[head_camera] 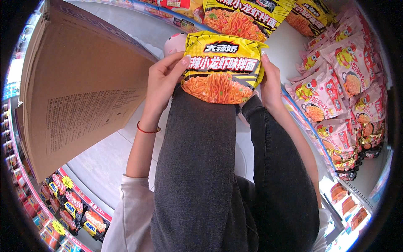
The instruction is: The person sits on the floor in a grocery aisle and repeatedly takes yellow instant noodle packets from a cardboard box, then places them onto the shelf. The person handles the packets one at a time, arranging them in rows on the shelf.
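A yellow and black packet of instant noodles (222, 67) is held up above my knees, its printed front facing me. My left hand (168, 74) grips the packet's left edge, thumb on the front. At the opposite edge, my right hand (271, 78) pinches the side with the thumb in front; most of its fingers are hidden behind. Just beyond lie similar yellow noodle packets (244, 19) on the shelf, partly covered by the held one.
A large cardboard carton (91, 82) stands at my left. Pink noodle packets (333, 75) are piled on the shelf at right. Black noodle packets (74, 201) fill a low shelf at lower left. A pink rounded object (173, 44) sits behind my left hand.
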`<action>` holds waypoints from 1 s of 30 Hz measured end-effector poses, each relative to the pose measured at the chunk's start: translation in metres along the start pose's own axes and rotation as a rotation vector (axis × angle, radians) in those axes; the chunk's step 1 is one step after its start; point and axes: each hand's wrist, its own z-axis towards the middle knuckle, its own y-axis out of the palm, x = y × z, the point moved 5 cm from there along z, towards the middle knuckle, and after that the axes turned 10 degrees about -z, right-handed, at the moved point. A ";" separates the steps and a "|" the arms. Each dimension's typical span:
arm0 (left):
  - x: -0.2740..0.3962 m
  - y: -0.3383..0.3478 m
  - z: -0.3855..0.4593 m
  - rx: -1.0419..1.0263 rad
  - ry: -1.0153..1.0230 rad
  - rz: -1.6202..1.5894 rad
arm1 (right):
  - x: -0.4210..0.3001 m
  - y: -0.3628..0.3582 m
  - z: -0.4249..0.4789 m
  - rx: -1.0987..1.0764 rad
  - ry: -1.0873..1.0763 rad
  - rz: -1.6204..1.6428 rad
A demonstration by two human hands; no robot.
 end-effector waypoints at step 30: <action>0.017 0.032 -0.007 -0.245 0.055 -0.028 | -0.088 0.027 0.039 -0.761 -0.194 -0.776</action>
